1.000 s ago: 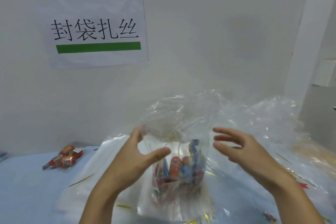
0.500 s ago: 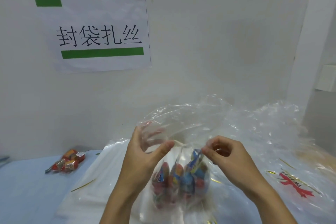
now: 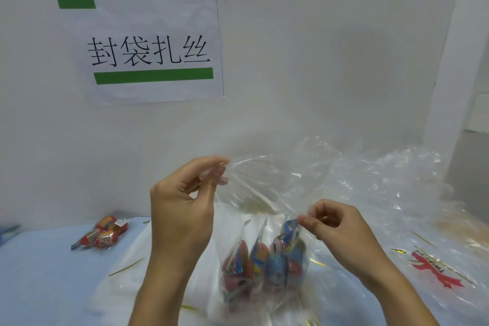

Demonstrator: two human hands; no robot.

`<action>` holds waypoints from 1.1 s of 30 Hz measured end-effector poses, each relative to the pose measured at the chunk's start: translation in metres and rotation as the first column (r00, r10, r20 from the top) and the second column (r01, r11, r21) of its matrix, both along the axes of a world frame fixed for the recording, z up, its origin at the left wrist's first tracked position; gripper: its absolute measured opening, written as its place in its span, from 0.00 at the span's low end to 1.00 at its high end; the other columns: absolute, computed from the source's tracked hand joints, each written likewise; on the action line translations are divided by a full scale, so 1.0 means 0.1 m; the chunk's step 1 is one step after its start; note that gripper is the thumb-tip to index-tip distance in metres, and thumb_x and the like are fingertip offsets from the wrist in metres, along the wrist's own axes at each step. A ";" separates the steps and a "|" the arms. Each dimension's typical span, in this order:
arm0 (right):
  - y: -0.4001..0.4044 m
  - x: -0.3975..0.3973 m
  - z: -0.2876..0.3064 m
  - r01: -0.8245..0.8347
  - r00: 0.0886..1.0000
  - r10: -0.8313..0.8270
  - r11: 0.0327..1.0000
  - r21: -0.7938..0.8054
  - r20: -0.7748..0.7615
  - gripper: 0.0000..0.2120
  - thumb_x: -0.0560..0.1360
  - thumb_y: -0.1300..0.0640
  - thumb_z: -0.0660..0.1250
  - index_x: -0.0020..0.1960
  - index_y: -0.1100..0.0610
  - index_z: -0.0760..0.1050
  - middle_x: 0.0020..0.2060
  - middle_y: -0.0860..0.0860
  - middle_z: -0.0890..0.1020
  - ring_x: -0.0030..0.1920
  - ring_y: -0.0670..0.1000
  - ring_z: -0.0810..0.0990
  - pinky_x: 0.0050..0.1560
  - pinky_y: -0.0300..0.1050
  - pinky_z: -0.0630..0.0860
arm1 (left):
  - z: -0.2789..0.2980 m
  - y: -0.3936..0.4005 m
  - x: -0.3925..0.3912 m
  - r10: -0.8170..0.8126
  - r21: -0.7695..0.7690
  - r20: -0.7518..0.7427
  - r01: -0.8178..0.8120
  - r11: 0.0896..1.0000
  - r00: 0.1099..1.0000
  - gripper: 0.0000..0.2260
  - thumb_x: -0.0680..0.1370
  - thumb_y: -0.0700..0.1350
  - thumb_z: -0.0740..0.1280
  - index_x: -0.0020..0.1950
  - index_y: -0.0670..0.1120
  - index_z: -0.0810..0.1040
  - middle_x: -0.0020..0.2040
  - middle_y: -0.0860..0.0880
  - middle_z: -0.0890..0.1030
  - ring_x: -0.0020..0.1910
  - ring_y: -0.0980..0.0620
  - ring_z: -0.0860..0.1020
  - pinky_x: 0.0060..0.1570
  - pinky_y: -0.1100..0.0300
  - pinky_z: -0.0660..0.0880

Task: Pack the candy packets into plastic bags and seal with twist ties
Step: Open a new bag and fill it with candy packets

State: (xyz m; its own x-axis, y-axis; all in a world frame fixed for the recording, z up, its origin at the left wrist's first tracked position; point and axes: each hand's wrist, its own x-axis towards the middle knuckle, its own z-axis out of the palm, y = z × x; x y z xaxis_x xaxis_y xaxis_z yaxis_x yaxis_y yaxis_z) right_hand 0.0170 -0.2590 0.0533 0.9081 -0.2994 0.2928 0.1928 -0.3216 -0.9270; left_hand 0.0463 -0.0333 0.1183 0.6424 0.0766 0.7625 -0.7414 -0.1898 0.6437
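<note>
Left hand [image 3: 182, 209] pinching the top edge of a see-through plastic bag [image 3: 264, 219], right hand [image 3: 341, 233] pinching the other edge lower down, colourful candy packets [image 3: 262, 264] sitting at the bag's bottom above the light blue table [image 3: 39, 272], one tied candy bag [image 3: 103, 233] lying to the left
</note>
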 end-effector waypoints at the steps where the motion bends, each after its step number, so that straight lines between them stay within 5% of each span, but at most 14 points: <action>1: -0.01 0.00 0.00 0.001 1.000 -0.001 1.000 0.006 -0.006 0.11 0.73 0.58 0.76 0.34 0.56 0.78 0.29 0.49 0.79 0.31 0.46 0.74 0.37 0.39 0.72 | 0.01 0.02 -0.01 -0.005 0.001 0.016 0.005 1.000 1.000 0.06 0.75 0.41 0.73 0.44 0.52 0.84 0.40 0.52 0.85 0.40 0.52 0.84 0.44 0.57 0.81; 5: -0.02 -0.02 0.02 0.000 1.000 0.000 0.999 0.050 -0.005 0.10 0.71 0.58 0.77 0.35 0.59 0.78 0.35 0.60 0.81 0.34 0.48 0.75 0.40 0.45 0.72 | 0.01 0.07 0.02 -0.059 -0.089 -0.121 0.048 0.995 0.991 0.16 0.67 0.55 0.76 0.37 0.51 0.69 0.41 0.46 0.82 0.42 0.52 0.83 0.49 0.53 0.79; 7: 0.00 -0.02 0.00 -0.004 1.000 0.005 0.999 0.052 -0.009 0.10 0.71 0.59 0.77 0.35 0.59 0.78 0.33 0.58 0.81 0.34 0.48 0.76 0.39 0.43 0.73 | -0.01 0.09 0.05 -0.202 -0.177 -0.222 0.165 0.970 0.954 0.23 0.65 0.59 0.79 0.43 0.50 0.68 0.45 0.50 0.83 0.46 0.53 0.82 0.55 0.46 0.78; 11: 0.01 0.00 -0.03 0.023 1.000 -0.021 0.997 0.069 -0.021 0.10 0.73 0.58 0.75 0.35 0.56 0.78 0.32 0.51 0.82 0.36 0.49 0.80 0.41 0.45 0.77 | -0.12 0.23 0.18 -0.529 -0.402 -0.254 0.409 0.819 0.810 0.44 0.52 0.63 0.84 0.63 0.52 0.72 0.59 0.50 0.83 0.58 0.48 0.82 0.58 0.50 0.77; 13: 0.01 0.00 -0.04 0.020 1.000 -0.018 0.997 0.075 -0.023 0.11 0.74 0.57 0.74 0.34 0.52 0.78 0.32 0.50 0.82 0.38 0.50 0.82 0.41 0.44 0.78 | -0.22 0.37 0.22 -0.536 -0.313 -0.342 0.444 0.840 0.772 0.48 0.49 0.66 0.83 0.64 0.51 0.74 0.60 0.51 0.83 0.61 0.49 0.81 0.56 0.55 0.77; 15: 0.01 0.00 -0.04 0.017 1.000 -0.015 0.996 0.086 -0.025 0.12 0.74 0.57 0.74 0.34 0.50 0.78 0.32 0.49 0.81 0.38 0.51 0.82 0.39 0.43 0.78 | -0.33 0.48 0.22 -0.449 -0.023 -0.581 0.538 0.843 0.679 0.50 0.47 0.68 0.82 0.66 0.53 0.74 0.64 0.57 0.81 0.67 0.58 0.76 0.57 0.62 0.76; 18: 0.03 0.00 -0.04 0.017 1.000 -0.015 0.996 0.084 -0.021 0.12 0.75 0.56 0.74 0.34 0.50 0.78 0.32 0.49 0.81 0.37 0.49 0.81 0.40 0.43 0.78 | -0.42 0.32 0.11 -0.274 0.214 -0.822 0.716 0.664 0.499 0.57 0.50 0.59 0.83 0.76 0.60 0.61 0.70 0.65 0.71 0.70 0.66 0.69 0.68 0.62 0.70; 20: 0.08 0.00 -0.02 0.007 1.000 -0.007 0.997 0.075 -0.003 0.12 0.75 0.57 0.74 0.34 0.53 0.77 0.31 0.50 0.81 0.35 0.48 0.80 0.37 0.39 0.78 | -0.44 0.03 0.06 -0.299 0.196 -0.797 0.693 0.694 0.525 0.48 0.56 0.53 0.81 0.73 0.64 0.63 0.57 0.69 0.80 0.59 0.65 0.78 0.62 0.62 0.76; 22: 0.17 -0.01 0.02 -0.026 0.999 0.025 0.998 0.064 0.027 0.12 0.74 0.59 0.75 0.34 0.55 0.77 0.29 0.50 0.80 0.32 0.47 0.79 0.33 0.36 0.75 | -0.46 -0.27 0.00 -0.324 0.151 -0.753 0.630 0.762 0.573 0.39 0.58 0.54 0.80 0.64 0.65 0.66 0.41 0.70 0.83 0.43 0.67 0.82 0.44 0.69 0.79; 24: 0.29 -0.02 0.06 -0.093 0.995 0.092 0.995 0.046 0.033 0.11 0.71 0.61 0.77 0.33 0.56 0.77 0.28 0.49 0.80 0.29 0.46 0.78 0.30 0.36 0.74 | -0.53 -0.47 -0.01 -0.383 0.016 -0.730 0.574 0.819 0.566 0.35 0.61 0.53 0.81 0.64 0.64 0.68 0.40 0.64 0.84 0.39 0.63 0.84 0.34 0.69 0.77; 27: 0.50 0.00 0.10 -0.163 0.986 0.164 0.986 -0.031 0.016 0.10 0.64 0.67 0.68 0.34 0.52 0.81 0.29 0.47 0.82 0.31 0.44 0.80 0.30 0.35 0.72 | -0.61 -0.52 0.06 -0.484 -0.190 -0.652 0.492 0.849 0.584 0.27 0.64 0.53 0.80 0.60 0.52 0.76 0.43 0.46 0.86 0.40 0.47 0.86 0.35 0.59 0.80; 30: 0.63 -0.02 0.15 -0.241 0.968 0.248 0.962 -0.127 0.036 0.16 0.68 0.71 0.65 0.40 0.52 0.84 0.34 0.47 0.84 0.35 0.44 0.81 0.36 0.34 0.73 | -0.61 -0.39 0.14 -0.465 -0.186 -0.576 0.446 0.875 0.672 0.22 0.69 0.56 0.79 0.53 0.42 0.80 0.45 0.38 0.85 0.46 0.36 0.84 0.48 0.46 0.81; 33: 0.59 -0.04 0.16 -0.242 0.967 0.245 0.969 -0.051 0.068 0.12 0.73 0.68 0.70 0.46 0.52 0.86 0.39 0.46 0.87 0.42 0.45 0.85 0.42 0.36 0.77 | -0.61 -0.30 0.21 -0.415 -0.148 -0.519 0.400 0.905 0.747 0.11 0.72 0.54 0.73 0.42 0.46 0.83 0.41 0.46 0.85 0.42 0.50 0.85 0.45 0.57 0.81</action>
State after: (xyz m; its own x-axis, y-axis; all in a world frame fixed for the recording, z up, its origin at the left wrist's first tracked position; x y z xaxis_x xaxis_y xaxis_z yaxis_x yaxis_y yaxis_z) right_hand 0.0133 -0.1999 0.0694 0.9279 -0.0578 0.3684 0.3367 -0.2951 -0.8942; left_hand 0.0673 -0.0628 0.0571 0.9156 -0.2712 0.2969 -0.2878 0.0737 0.9548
